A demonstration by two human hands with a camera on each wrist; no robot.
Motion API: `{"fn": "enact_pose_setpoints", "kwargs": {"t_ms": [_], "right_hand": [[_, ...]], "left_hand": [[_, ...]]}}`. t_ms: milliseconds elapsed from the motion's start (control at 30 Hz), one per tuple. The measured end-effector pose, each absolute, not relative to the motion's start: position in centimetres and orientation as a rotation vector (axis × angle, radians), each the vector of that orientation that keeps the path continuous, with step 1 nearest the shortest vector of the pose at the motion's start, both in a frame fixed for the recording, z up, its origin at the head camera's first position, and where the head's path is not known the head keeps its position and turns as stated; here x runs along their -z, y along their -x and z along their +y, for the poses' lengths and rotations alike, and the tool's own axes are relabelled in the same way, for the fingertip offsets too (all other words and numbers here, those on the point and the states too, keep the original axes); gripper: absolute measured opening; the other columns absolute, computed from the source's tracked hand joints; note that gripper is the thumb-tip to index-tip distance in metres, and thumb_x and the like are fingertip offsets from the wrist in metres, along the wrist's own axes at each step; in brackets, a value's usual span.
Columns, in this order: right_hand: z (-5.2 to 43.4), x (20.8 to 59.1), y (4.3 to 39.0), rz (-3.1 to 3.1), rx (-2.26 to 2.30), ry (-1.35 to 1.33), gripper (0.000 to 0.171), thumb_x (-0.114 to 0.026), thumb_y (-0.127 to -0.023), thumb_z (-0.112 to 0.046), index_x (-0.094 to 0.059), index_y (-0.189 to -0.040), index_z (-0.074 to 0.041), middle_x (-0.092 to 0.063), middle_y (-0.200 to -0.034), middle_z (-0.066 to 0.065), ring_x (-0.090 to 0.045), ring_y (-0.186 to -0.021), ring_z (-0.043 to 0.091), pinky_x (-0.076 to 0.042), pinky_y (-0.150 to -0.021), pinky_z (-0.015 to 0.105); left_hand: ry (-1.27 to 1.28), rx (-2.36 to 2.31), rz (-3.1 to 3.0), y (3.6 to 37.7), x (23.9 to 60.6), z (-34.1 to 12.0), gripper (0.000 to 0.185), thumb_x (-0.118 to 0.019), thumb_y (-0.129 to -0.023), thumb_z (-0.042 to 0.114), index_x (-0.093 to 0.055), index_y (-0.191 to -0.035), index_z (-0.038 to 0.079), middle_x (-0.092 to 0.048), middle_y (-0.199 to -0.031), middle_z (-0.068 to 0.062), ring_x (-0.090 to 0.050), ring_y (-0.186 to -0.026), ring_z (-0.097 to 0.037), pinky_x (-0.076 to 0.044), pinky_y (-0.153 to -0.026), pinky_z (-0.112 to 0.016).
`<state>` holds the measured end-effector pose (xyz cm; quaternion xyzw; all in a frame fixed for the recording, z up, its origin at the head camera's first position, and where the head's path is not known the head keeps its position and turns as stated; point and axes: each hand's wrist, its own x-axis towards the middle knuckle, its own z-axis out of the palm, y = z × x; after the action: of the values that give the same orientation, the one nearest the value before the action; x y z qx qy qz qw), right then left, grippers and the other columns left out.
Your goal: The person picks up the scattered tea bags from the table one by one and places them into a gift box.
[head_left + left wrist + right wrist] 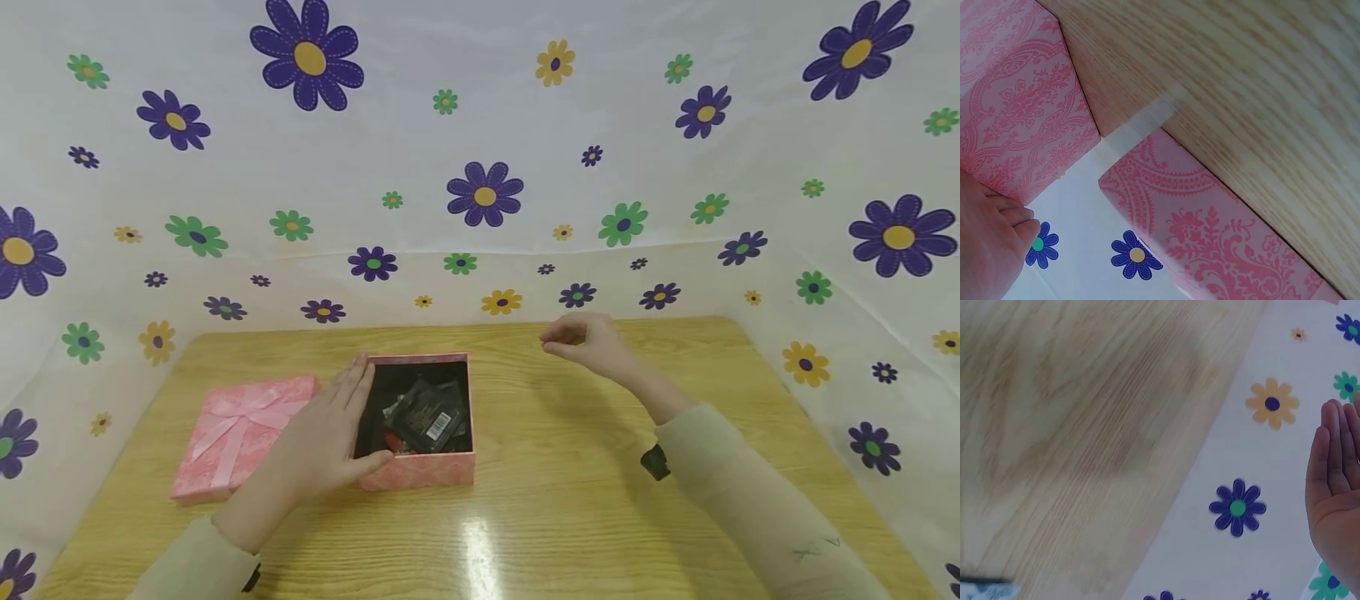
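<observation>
An uncovered pink gift box (429, 472) with a black inside stands left of centre on the table. Inside lie black packets (424, 410), the top one with a white barcode label, and a small red item (393, 442). My left hand (322, 429) rests along the box's left side, its fingers straight and the thumb over the front rim. In the left wrist view those fingers lie against the patterned box wall (1022, 94). My right hand (588, 343) hovers above the table's far part, right of the box, fingers gently bent, with nothing seen in it.
Left of the box lies its pink lid (240, 429) with a ribbon bow, partly behind my left hand. The wooden table (570, 500) meets a white flowered cloth (510, 125) at the back and sides. A blue-and-white patterned thing (985, 591) shows in the right wrist view's corner.
</observation>
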<state>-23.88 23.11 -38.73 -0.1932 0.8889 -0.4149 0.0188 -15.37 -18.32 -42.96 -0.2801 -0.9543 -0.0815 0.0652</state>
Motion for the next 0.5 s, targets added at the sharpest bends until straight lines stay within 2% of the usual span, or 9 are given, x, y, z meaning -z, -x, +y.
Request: {"fn": "enact_pose_setpoints", "kwargs": {"t_ms": [500], "right_hand": [[31.2,37.9,21.4,2.841,1.237,0.364,0.024,-0.072,-0.102,-0.011,-0.075,-0.120,0.004,-0.077,-0.118,0.024,-0.068,-0.090,-0.004,-0.055,-0.082,0.011]], "left_hand": [[0.837,0.251,-2.890,15.3,42.9,-18.1,0.114,-0.068,-0.090,0.068,-0.027,-0.164,-0.009,-0.020,-0.176,-0.025,-0.026,-0.162,-0.043,-0.032,-0.129,-0.055]]}}
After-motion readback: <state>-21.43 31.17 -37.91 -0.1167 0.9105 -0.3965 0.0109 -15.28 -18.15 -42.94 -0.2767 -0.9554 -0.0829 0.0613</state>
